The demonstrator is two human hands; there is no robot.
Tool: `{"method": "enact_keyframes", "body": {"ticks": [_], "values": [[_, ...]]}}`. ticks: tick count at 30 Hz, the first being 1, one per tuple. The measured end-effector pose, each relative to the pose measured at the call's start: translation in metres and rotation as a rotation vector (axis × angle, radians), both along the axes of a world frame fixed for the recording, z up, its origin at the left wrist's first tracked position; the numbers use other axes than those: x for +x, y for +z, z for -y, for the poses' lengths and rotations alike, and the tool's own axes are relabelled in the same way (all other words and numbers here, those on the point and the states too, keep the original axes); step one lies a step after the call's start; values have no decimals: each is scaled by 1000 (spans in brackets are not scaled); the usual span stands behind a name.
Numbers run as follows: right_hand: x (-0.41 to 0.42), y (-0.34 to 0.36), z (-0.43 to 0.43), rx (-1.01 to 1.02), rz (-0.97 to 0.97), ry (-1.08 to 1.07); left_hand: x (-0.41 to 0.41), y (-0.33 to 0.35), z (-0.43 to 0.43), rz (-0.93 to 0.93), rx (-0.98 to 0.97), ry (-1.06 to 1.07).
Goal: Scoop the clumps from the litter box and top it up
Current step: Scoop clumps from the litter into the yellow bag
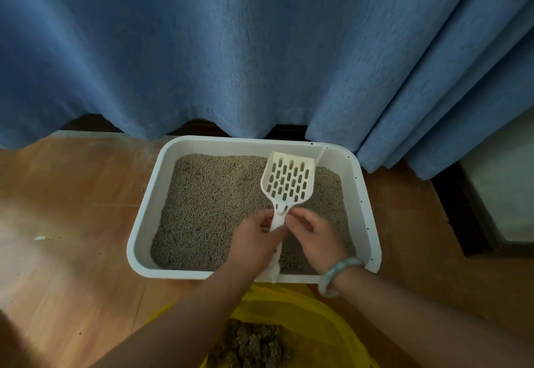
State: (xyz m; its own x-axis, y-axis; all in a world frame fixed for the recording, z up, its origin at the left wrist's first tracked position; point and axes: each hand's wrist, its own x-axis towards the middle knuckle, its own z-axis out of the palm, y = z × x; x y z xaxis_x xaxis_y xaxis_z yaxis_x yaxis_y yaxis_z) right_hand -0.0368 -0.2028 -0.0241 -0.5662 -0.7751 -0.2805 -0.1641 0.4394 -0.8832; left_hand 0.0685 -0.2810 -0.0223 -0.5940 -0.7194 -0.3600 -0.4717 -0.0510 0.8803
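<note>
Ok: scoop (289, 180) is empty, head over the far-right part of the litter box (144, 208), handle end at its near rim. Left hand (254, 237) curled round the handle, right hand (315, 234) pinching it below the neck. Risk: a regrip slips, the scoop drops and flicks litter (208, 208) over the rim. Box: loose granules, no obvious clump. Yellow bag (318, 324) just near-side of the box: dark clumps (254, 344).

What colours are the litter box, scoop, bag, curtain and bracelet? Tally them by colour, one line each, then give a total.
White: 2, litter box and scoop
Yellow: 1, bag
Blue: 1, curtain
Pale green: 1, bracelet
Total: 5
</note>
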Motion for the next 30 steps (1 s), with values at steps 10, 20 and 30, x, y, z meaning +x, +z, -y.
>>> {"method": "enact_keyframes", "body": {"ticks": [10, 20, 30], "values": [[0, 4, -9, -44, 109, 129, 16, 3, 1, -239, 225, -140], [-29, 8, -24, 294, -405, 246, 71, -8, 37, 250, -548, -245], [-58, 4, -19, 518, -576, 195, 136, -16, 87, 708, -907, -18]]}}
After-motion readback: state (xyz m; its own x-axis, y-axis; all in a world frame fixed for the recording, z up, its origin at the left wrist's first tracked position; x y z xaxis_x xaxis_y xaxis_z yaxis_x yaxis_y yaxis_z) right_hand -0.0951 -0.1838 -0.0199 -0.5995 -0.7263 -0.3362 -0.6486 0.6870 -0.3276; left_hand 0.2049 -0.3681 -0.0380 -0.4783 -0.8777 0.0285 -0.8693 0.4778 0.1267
